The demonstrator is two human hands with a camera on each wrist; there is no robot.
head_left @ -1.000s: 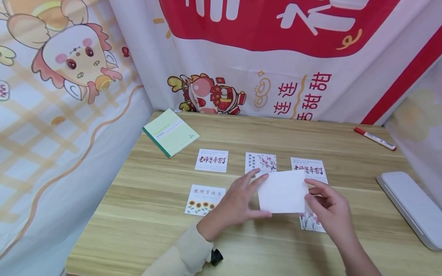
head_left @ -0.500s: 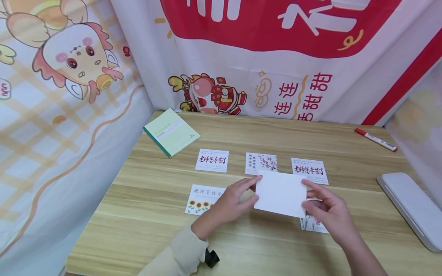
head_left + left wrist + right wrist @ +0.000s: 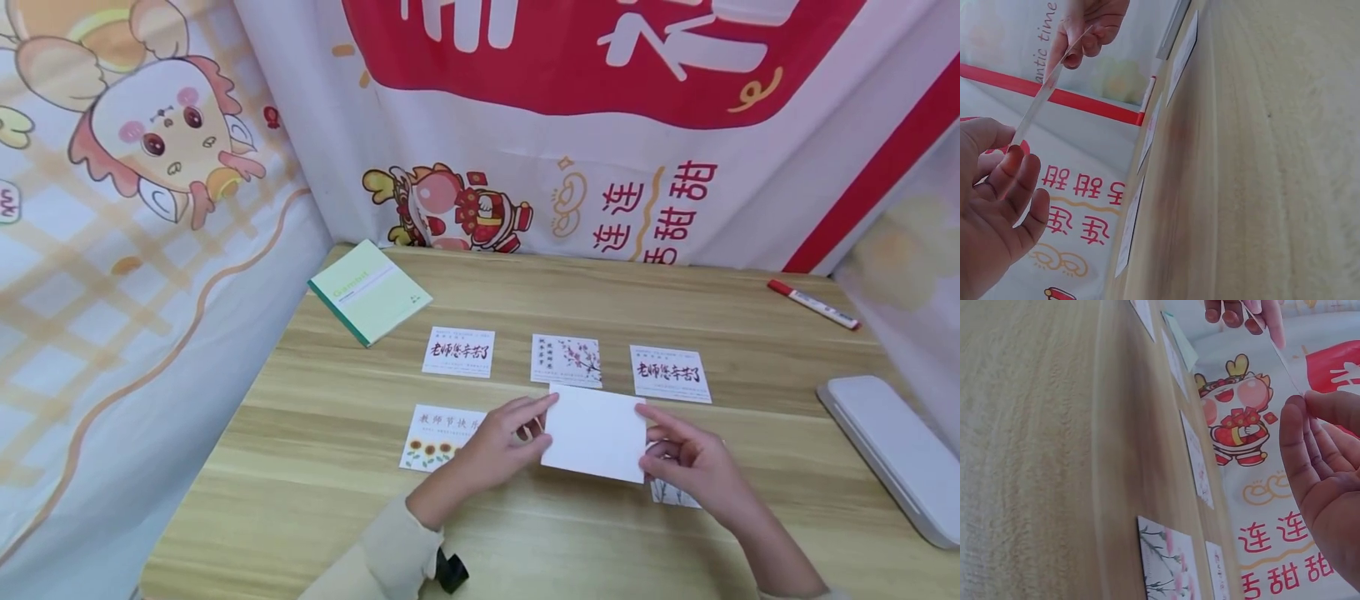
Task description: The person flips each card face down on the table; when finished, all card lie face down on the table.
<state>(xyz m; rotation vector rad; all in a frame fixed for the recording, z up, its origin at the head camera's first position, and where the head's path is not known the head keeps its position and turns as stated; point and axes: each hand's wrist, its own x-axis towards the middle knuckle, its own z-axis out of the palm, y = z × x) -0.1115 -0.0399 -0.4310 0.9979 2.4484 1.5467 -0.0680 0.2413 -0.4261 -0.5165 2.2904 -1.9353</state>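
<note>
Both hands raised just above the table, facing each other. Left hand point(image 3: 495, 450) comes in from lower left, cream sleeve on the forearm, index finger stretched forward, thumb below it, pinching; other fingers loosely curled. Right hand point(image 3: 693, 467) comes in from lower right, forearm bare, index finger extended toward the left, thumb under it, pinching too; remaining fingers tucked. Wrists low, palms turned inward toward one another.
</note>
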